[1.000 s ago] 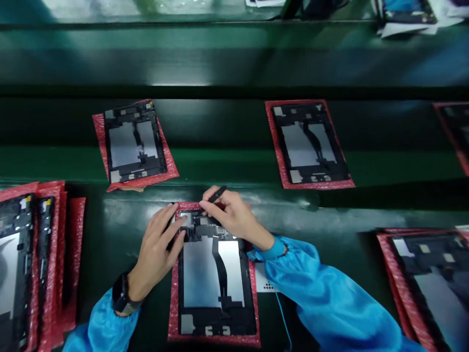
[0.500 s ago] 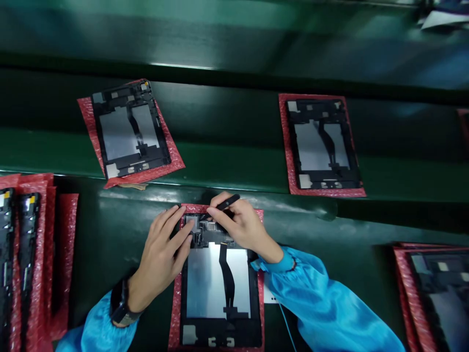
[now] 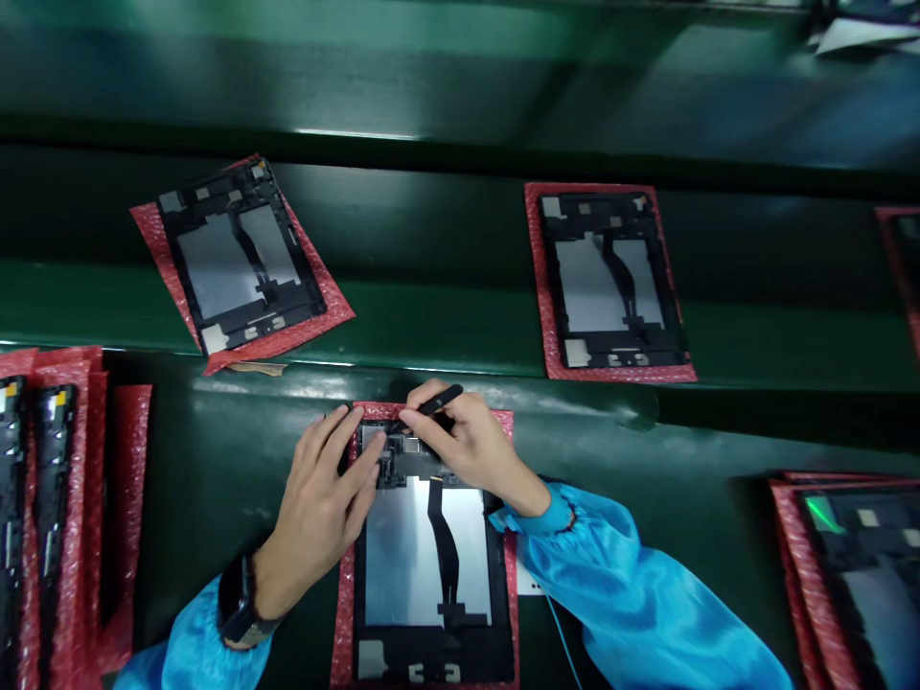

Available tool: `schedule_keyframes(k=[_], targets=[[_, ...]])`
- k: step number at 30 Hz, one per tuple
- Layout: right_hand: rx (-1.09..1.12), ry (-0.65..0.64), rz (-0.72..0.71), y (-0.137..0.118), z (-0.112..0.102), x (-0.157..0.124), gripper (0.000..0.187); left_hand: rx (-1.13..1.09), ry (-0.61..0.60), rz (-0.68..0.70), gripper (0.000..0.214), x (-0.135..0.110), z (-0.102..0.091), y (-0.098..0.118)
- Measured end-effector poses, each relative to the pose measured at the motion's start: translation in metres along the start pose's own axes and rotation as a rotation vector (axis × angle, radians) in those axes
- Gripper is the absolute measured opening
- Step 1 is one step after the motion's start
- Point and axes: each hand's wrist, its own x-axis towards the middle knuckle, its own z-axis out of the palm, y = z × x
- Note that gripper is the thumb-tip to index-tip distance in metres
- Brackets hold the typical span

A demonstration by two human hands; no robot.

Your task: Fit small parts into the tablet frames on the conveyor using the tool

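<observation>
Right in front of me an opened tablet panel [image 3: 431, 650] lies on a red bubble-wrap sheet [image 3: 343, 613], its inner side up. A dark ribbon cable [image 3: 446, 546] runs down over its silvery middle. My left hand [image 3: 332, 484] rests with fingers spread on the panel's upper left corner and the wrap beside it. In a pen-like grip, my right hand [image 3: 460, 436] holds black tweezers [image 3: 440, 400] over the top strip of parts. Their tips point down to the left near the left fingertips; whether they pinch anything is too small to tell.
Beyond the table edge, a tilted tablet panel [image 3: 237, 259] and a straighter tablet panel [image 3: 610, 278] lie on red wrap on a green strip. Wrapped panels [image 3: 54, 479] stand at the left. A stack of panels [image 3: 862, 565] lies at the right. A thin blue cord [image 3: 564, 637] hangs near my right sleeve.
Both panels on the green strip have shifted left, while the panel before me stays nearly in place. My right hand and the tweezers have moved slightly left; the left hand still rests on the corner.
</observation>
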Motion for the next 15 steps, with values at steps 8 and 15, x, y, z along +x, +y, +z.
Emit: schedule_keyframes(k=[8,15], targets=[[0.049,0.147,-0.012,-0.034,-0.014,-0.002,0.031,0.237,-0.05,0.034,0.051,0.0,-0.012,0.026],[-0.582,0.241,0.325,-0.109,-0.078,-0.08,0.047,-0.001,0.33,-0.713,0.043,0.057,-0.109,-0.063]])
